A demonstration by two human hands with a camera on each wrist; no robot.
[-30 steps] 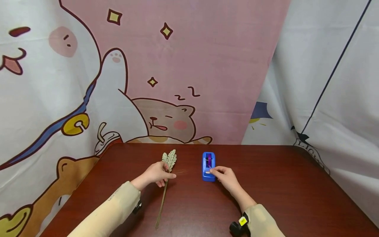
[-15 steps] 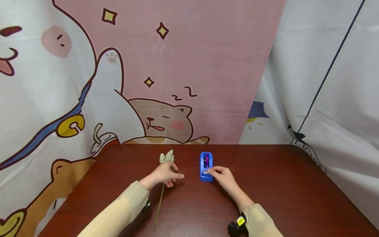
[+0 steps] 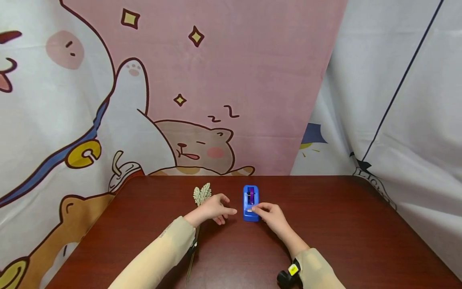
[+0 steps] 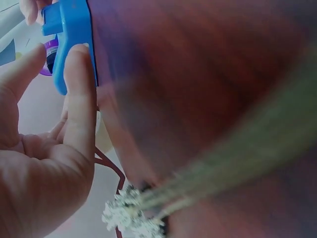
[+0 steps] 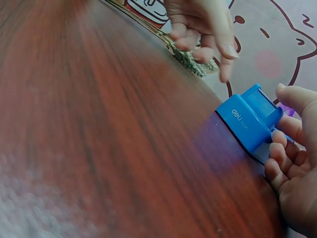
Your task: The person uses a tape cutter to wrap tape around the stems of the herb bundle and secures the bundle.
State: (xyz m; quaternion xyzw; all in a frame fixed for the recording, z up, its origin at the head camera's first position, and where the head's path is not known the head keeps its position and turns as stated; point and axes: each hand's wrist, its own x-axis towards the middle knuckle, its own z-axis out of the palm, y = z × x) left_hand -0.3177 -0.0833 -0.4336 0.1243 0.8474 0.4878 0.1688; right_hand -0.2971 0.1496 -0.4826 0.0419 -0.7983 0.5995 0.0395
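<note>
A blue tape dispenser (image 3: 250, 216) with a purple roll stands on the table. My right hand (image 3: 276, 220) grips its right side near the cutter, thumb on top and fingers curled against the side in the right wrist view. Whether a tape end lies between these fingers is hidden. My left hand (image 3: 214, 208) is in the air just left of the dispenser, fingers loosely extended and holding nothing. Below and behind the left hand lie dried stalks with pale, grain-like heads (image 3: 202, 194); the left hand and sleeve cover part of the stems.
The dark red-brown table (image 3: 325, 224) reaches back to a cartoon-printed cloth (image 3: 270, 80). White cloth (image 3: 404, 100) hangs on the right. A black wrist camera (image 3: 286, 277) sits on the right wrist, close to the tabletop.
My left hand has moved right, away from the dried stalks and toward the tape dispenser. The right hand keeps its place at the dispenser. The head view has shifted slightly.
</note>
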